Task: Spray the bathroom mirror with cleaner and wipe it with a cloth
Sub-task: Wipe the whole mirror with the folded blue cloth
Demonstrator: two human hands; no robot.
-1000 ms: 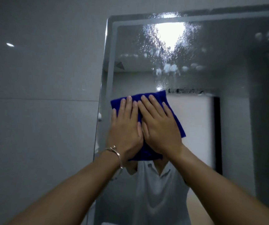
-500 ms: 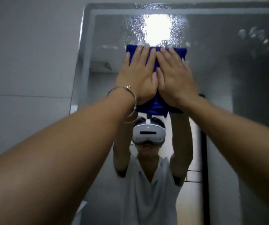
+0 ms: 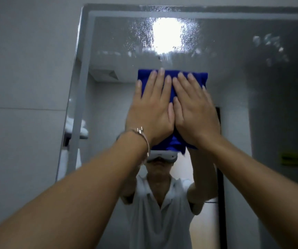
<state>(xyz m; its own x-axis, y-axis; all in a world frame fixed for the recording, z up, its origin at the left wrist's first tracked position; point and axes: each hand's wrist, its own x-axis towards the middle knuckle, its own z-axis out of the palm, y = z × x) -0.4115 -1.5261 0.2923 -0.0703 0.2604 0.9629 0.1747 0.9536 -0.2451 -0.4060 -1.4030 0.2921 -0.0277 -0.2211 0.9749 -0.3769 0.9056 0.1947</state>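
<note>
On your far left is the grey tiled wall (image 3: 24, 78), with one grout line running across it. The mirror (image 3: 234, 87) starts just right of it, its frosted border (image 3: 83, 69) rising along the left edge and turning across the top. Low beside that border, some white folded items show in the reflection, too blurred to name.

Your left hand (image 3: 151, 112) lies flat with fingers stretched and slightly spread, palm pressing the blue cloth (image 3: 171, 76) against the glass. A thin metal bracelet (image 3: 141, 135) circles that wrist. Your right hand (image 3: 195, 115) sits just beside it, thumbs touching along the middle, also flat and outstretched, pressing the same cloth rather than gripping it. The cloth spreads wider than both sets of fingertips at its top edge, and a bunched tail hangs below your palms.

Above the cloth, spray droplets (image 3: 139, 31) speckle the glass around the glare of a reflected ceiling light (image 3: 168, 35). Below your hands, the mirror shows your reflection in a white collared shirt (image 3: 162, 212), arms raised.

Toward the upper right, foamy cleaner smears (image 3: 270, 45) sit on the glass, well apart from the cloth. Lower right, a yellow sign (image 3: 292, 159) appears in the reflection, its text unreadable
</note>
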